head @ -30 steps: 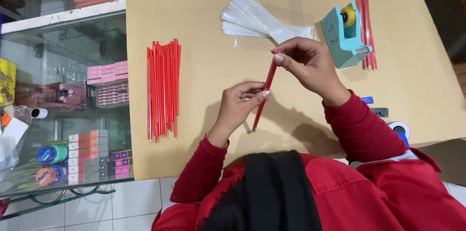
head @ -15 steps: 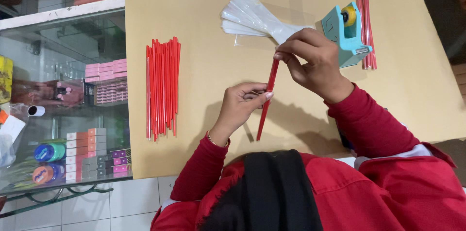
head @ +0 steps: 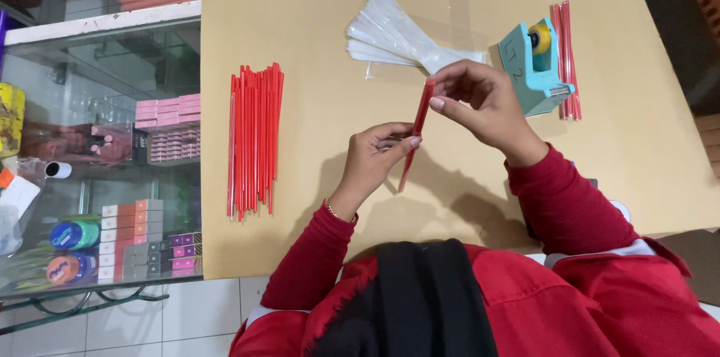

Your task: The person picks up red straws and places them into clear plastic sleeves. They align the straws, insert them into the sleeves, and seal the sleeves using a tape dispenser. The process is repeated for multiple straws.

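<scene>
**Both hands on one red stick above the counter**

The left hand and the right hand share a single thin red stick, held in the air over the tan counter. The left hand's fingers are curled and pinch the stick near its middle; the right hand's fingers are closed around its upper end. The stick runs at a slant, its top near the right hand and its lower tip pointing down towards the person's red sleeves. Whether a clear sleeve is on the stick cannot be told.

Just beyond the right hand lies a fanned stack of clear plastic bags, flat on the counter, their narrow ends meeting near the hand. They look empty. To the right of that hand stands a teal tape dispenser with a yellowish roll of tape seated in its top. Beside the dispenser, on its far side from the hands, a small bundle of red sticks lies in a neat row.

Well to the left of the hands a larger pile of red sticks lies side by side on the counter.

Left of the counter is a glass display case; inside it sit pink and orange small boxes in stacks, and round containers lower down.
</scene>
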